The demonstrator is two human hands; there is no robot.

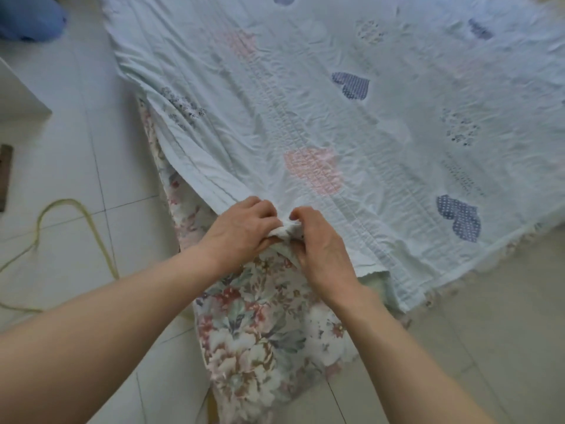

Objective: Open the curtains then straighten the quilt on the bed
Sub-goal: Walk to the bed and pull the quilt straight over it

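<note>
White tiled floor [76,166]; yellow-green cord [39,221] looping across it.

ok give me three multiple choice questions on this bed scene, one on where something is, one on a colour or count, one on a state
1. Where does the yellow-green cord lie?
A. on the quilt
B. on the tiled floor to the left of the bed
C. across the person's arms

2. What colour is the heart patch nearest above the hands?
A. pink
B. black
C. orange

3. What are the hands doing with the quilt?
A. both lie flat and open on it
B. only one touches it
C. both grip a bunched corner of it

Answers:
1 B, the cord loops over the white tiles left of the bed.
2 A, the pink heart sits just above the knuckles.
3 C, the left hand and right hand have fingers curled round the gathered corner, over the floral sheet.
</note>
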